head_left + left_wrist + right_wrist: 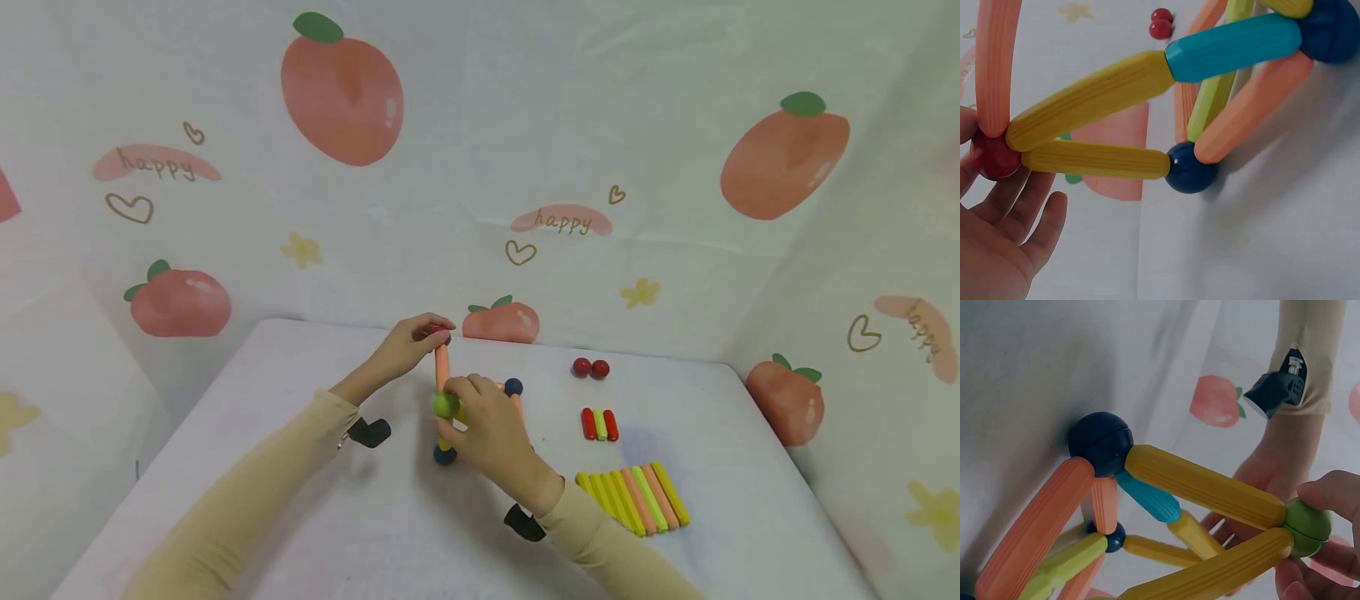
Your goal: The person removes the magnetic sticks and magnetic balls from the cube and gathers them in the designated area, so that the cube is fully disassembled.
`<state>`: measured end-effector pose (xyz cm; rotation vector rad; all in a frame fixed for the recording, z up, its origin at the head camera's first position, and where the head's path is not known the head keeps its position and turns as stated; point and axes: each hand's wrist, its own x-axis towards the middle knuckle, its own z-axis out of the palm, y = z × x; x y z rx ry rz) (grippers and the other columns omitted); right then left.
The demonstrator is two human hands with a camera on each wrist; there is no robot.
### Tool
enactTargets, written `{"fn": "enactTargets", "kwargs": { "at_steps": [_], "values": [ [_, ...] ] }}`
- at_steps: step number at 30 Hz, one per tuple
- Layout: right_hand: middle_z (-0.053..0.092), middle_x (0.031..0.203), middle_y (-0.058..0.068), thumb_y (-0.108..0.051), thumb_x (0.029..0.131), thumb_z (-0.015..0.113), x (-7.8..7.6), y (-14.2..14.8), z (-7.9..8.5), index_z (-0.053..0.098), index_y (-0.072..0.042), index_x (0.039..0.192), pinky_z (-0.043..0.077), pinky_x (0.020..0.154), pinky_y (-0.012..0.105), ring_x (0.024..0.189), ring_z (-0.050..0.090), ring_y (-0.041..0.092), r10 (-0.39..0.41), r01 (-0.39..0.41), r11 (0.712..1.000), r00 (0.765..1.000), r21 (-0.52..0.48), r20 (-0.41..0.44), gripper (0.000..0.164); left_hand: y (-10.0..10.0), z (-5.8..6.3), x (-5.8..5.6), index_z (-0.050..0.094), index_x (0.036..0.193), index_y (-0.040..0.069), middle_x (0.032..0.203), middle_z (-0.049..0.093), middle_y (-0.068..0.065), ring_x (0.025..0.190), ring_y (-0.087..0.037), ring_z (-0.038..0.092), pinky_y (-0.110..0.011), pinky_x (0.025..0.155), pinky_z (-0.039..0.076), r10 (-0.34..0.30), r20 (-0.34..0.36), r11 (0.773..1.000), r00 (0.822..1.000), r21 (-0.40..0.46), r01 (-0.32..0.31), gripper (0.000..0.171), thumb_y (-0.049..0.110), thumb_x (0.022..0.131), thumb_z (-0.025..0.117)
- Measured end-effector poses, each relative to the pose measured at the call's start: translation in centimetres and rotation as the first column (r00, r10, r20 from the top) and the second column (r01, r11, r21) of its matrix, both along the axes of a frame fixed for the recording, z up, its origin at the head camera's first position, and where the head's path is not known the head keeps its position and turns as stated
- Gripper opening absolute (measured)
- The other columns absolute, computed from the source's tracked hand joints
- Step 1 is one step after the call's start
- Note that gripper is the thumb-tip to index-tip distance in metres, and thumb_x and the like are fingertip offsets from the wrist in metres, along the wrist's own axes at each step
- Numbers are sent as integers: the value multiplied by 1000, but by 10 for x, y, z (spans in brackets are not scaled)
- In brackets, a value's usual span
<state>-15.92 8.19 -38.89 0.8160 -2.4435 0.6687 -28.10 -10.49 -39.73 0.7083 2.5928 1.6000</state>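
Nearest, R hand [491,433] pinches green ball [446,406], L hand [405,346] pinches red ball [994,156] at its 12 o'clock, both balls part of stick-&-ball frame [1149,497] on desk [390,542]. Prob. bridging them w/ orange stick [442,371]; next move likely calls for steady balls & careful alignment. Spare sticks [632,498] at R hand's 4 o'clock.

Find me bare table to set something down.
Bare table lies nearest you between left sleeve and right sleeve, and right of the long sticks. It's crowded mid-table where left hand and right hand hold the stick frame, with short sticks and red balls to its right.
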Motion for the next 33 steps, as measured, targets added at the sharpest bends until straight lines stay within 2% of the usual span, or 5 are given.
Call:
{"fn": "enactTargets", "kwargs": {
  "at_steps": [8, 13, 19, 24, 33],
  "values": [
    [65, 96, 0, -15, 78, 80, 7, 11, 3, 63, -12, 104, 51, 70, 20, 83, 55, 10, -23, 24, 999, 997, -21, 71, 31, -4, 0, 4, 63, 124, 13, 108, 70, -11, 93, -16, 62, -29, 81, 49, -7, 26, 1000, 1000, -11, 8, 30, 32, 102, 56],
    [63, 95, -1, -11, 75, 79, 11, 17, 3, 61, -11, 102, 50, 68, 18, 80, 52, 8, -40, 44, 998, 994, -38, 100, 32, -5, -1, 13, 66, 121, 16, 108, 71, -6, 96, -17, 64, -31, 83, 48, -4, 15, 999, 1000, -38, 5, 29, 33, 99, 59],
    [61, 91, -1, -12, 73, 79, 13, 22, 1, 56, -12, 94, 43, 59, 14, 73, 48, 6, -87, 90, 995, 994, -41, 72, 31, -4, -1, 22, 67, 122, 17, 112, 71, -8, 99, -20, 64, -31, 81, 49, -11, 29, 999, 1000, -48, 13, 29, 33, 98, 63],
    [61, 87, -2, -11, 74, 80, 14, 24, -2, 58, -12, 92, 45, 59, 13, 72, 48, 6, -72, 76, 992, 996, -97, 50, 28, -3, -4, 25, 67, 122, 16, 110, 71, -8, 98, -21, 64, -31, 81, 50, 4, 35, 999, 999, -43, -3, 31, 34, 97, 64],
    [58, 93, -1, -5, 80, 71, 17, 33, -7, 65, -12, 103, 51, 61, 14, 74, 51, 7, -20, 61, 973, 983, -224, 185, 24, 1, -4, 25, 68, 122, 17, 107, 72, -6, 97, -21, 66, -29, 80, 52, 21, 22, 998, 1000, -52, -20, 32, 35, 95, 66]
  ]
}}
